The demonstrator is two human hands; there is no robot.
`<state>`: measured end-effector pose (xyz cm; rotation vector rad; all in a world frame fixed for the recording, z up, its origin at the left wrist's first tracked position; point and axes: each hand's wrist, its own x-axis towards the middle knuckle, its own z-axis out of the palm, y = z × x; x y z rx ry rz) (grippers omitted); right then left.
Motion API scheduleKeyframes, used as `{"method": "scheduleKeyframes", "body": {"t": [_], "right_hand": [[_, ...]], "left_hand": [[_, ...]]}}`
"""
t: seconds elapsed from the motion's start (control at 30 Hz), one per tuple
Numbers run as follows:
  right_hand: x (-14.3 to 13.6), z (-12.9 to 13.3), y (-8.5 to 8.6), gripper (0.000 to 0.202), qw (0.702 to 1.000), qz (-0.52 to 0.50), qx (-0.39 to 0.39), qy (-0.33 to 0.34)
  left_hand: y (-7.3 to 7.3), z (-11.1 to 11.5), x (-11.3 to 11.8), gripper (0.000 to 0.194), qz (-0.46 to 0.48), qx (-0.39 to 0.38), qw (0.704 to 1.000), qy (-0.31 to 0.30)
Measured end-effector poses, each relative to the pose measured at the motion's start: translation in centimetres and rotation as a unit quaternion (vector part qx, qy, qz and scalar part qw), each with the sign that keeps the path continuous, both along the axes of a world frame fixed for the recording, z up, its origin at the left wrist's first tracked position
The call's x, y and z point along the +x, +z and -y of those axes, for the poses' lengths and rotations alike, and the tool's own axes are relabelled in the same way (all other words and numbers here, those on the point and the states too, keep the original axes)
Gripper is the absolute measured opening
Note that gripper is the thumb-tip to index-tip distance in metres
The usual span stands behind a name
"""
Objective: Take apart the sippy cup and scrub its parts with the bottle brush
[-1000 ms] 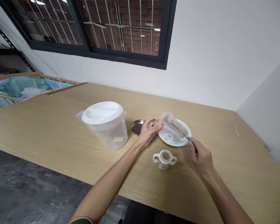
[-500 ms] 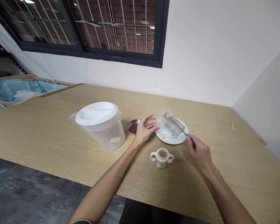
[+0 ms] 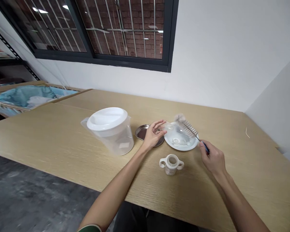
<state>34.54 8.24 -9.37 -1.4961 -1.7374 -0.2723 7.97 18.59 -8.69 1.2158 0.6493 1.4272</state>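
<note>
The brush (image 3: pixel 187 127) hangs tilted above the white plate (image 3: pixel 181 148), between the far and near edges of the worktop (image 3: pixel 246 169). Over the last second it has drawn back rightward, leaving its bristles apart from the left fingertips; I judge this a backward stroke. Its tufted tip points toward the far edge, leaning left; its long axis slants back toward the right edge. The right hand's (image 3: pixel 214 158) grip is closed around the handle (image 3: pixel 205 147). The left hand (image 3: pixel 154 135) curls at a clear piece (image 3: pixel 169 126); whether it is clamped, I cannot tell. Beyond are a steel tray (image 3: pixel 141 132), a two-handled cup (image 3: pixel 171 166) toward the near edge, and a lidded pitcher (image 3: pixel 111 138) leftward.
</note>
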Motion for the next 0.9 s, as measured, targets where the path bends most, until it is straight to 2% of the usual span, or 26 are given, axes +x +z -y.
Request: {"method": "scheduleKeyframes", "body": {"t": [0.2,0.5,0.7,0.9], "right_hand": [[-0.21,0.09,-0.28,0.038,0.999,0.007,-0.011,0.051],[0.11,-0.04,0.06,0.044,1.000,0.005,-0.019,0.003],[0.05,0.11,0.21,0.042,0.999,-0.006,-0.034,0.043],[0.07,0.02,0.13,0.043,0.999,0.013,-0.042,0.025]], "left_hand": [[0.02,0.11,0.12,0.060,0.022,-0.015,0.999,-0.038],[0.31,0.32,-0.13,0.059,0.059,-0.073,0.990,-0.106],[0.18,0.40,0.10,0.060,0.053,-0.088,0.989,-0.108],[0.39,0.34,-0.04,0.064,0.107,-0.108,0.983,-0.101]]}}
